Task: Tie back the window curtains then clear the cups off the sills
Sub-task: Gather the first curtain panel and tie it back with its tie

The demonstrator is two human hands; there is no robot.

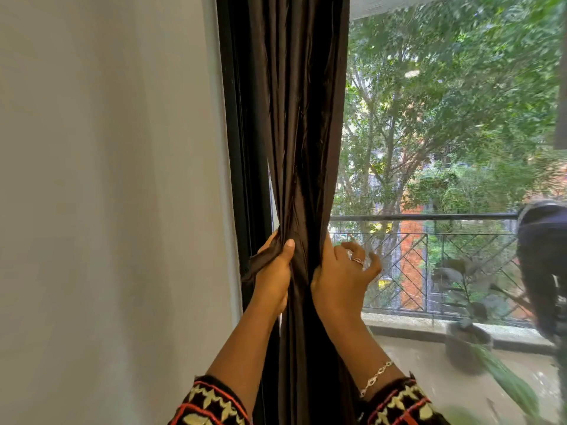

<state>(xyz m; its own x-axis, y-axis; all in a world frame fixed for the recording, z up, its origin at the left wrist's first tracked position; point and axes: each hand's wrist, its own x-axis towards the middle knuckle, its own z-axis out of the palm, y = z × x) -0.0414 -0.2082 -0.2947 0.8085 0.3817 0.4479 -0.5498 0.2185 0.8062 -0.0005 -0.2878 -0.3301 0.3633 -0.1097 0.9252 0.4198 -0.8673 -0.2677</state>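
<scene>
Plain pale wall (pixel 107 179) on the left, beside a black window frame (pixel 236 148). On the right, daylight over a balcony floor (pixel 429 378), a potted plant (pixel 466 342), a dark railing (pixel 429 216), leafy trees (pixel 445 102) far beyond.

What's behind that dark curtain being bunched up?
Left of the curtain a black window frame and a thin bright sliver of pane show. Whatever lies directly behind the folds is covered.

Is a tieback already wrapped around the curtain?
No: the curtain is bunched only between the left hand, which grips it along with a dark strip, and the right hand; no band circles it.
</scene>
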